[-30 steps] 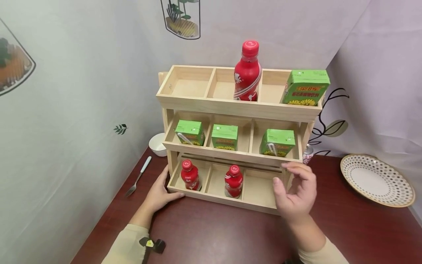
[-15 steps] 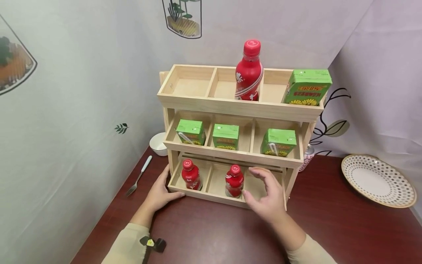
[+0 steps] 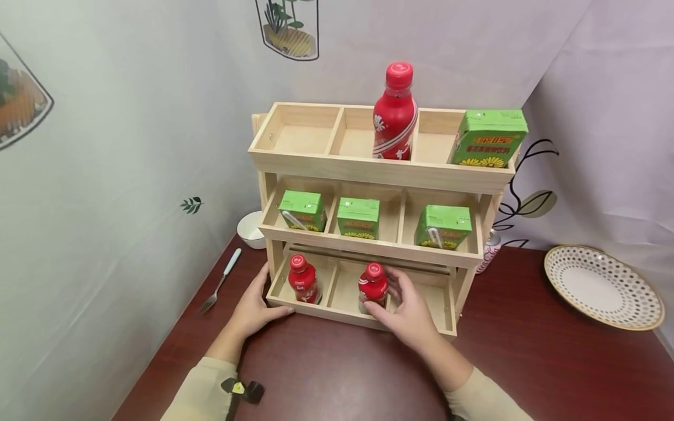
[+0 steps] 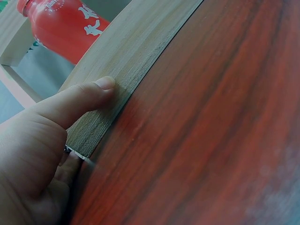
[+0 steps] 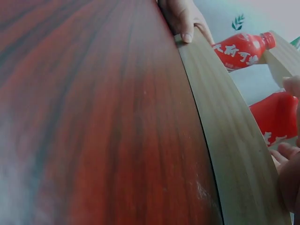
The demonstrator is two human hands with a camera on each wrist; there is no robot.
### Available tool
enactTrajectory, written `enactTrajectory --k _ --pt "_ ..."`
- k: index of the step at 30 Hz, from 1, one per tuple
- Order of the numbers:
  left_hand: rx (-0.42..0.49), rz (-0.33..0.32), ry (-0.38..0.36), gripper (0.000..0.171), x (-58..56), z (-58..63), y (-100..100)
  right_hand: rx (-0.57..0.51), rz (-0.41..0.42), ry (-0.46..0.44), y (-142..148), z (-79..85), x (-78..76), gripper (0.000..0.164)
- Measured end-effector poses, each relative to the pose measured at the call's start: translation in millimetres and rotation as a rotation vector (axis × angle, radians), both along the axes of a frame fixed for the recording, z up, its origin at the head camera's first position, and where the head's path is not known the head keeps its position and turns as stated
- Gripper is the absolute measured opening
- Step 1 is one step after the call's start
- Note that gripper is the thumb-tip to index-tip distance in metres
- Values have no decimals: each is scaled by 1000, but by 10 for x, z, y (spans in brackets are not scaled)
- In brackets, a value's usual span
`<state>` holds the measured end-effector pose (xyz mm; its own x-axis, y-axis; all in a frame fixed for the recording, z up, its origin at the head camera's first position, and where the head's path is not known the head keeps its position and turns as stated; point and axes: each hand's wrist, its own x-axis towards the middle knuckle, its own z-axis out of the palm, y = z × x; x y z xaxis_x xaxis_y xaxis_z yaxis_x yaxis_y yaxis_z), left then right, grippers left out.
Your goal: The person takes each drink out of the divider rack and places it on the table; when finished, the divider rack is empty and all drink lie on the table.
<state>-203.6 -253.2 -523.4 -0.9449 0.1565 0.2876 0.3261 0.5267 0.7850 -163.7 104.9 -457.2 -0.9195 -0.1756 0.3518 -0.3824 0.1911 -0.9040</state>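
Note:
A three-tier wooden shelf rack [image 3: 329, 166] stands on the dark red table. My left hand [image 3: 253, 307] grips its lower left corner, thumb on the front board [image 4: 140, 42] and fingers round the side. In the bottom tier's middle compartment stands a small red bottle [image 3: 374, 286]; my right hand [image 3: 411, 310] holds it from the right, thumb in front and fingers behind. The right wrist view shows that bottle [image 5: 276, 115] only partly, at the right edge beside my fingertips. Another red bottle [image 3: 303, 280] stands upright in the bottom left compartment.
Several green drink cartons [image 3: 359, 219] sit in the middle tier. Up top are a larger red bottle [image 3: 395, 117] and a green carton [image 3: 489, 140]. A fork [image 3: 221, 280] and white bowl [image 3: 251, 230] lie left; a can [image 3: 491, 252] and dotted plate [image 3: 602, 289] are right.
My right hand has moved left from the bottom tier's right end to the middle red bottle and closed round it. My left hand has kept its place on the rack's corner.

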Motion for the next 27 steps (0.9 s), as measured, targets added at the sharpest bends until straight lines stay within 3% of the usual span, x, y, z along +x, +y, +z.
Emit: enactTrajectory --k 7,12,23,27 --pt "-6 -3 10 122 -13 16 -16 144 -62 12 -18 -222 -121 76" --pt "-7 5 -4 121 -1 24 -13 175 -103 31 -25 -229 -133 69" --pt "-2 -8 8 121 -4 -5 0 221 -115 25 -8 -225 -112 69" --pt "-2 -5 11 120 -2 -16 -8 205 -107 64 -8 -253 -110 69"
